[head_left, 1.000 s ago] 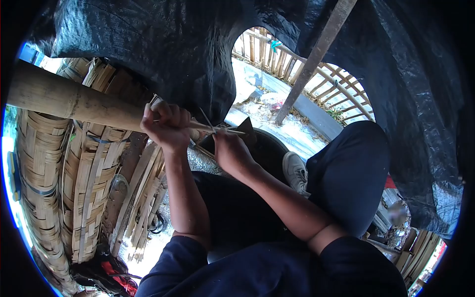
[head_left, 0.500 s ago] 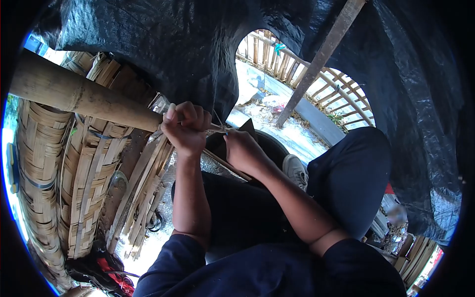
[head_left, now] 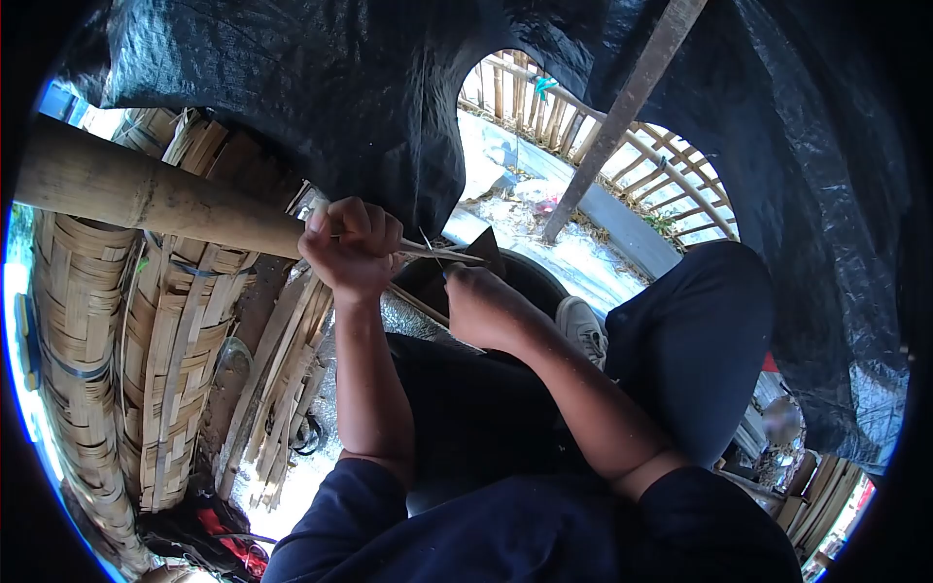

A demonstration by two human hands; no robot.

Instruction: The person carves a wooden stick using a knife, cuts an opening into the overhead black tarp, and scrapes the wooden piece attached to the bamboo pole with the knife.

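My left hand (head_left: 352, 248) is closed in a fist around a thin bamboo stick (head_left: 452, 256), whose pale end sticks out to the right. Just below that end, my right hand (head_left: 491, 309) is wrapped round a knife; its narrow blade (head_left: 431, 247) points up and crosses the stick. The knife's handle is mostly hidden in my fingers, with a speck of blue showing by the thumb. Under both hands sits a dark round tub (head_left: 530, 277), and a dark pointed piece (head_left: 483, 253) rises from it.
A thick bamboo pole (head_left: 175, 199) runs in from the left up to my left hand. Woven bamboo rolls (head_left: 87, 321) and loose bamboo strips (head_left: 282, 389) stand at the left. Black plastic sheeting (head_left: 292, 87) hangs ahead, with a slanted wooden post (head_left: 622, 126) in its opening.
My left hand has shifted slightly left with the stick. My right hand has dropped a little, and more of the stick's end now shows between the hands.
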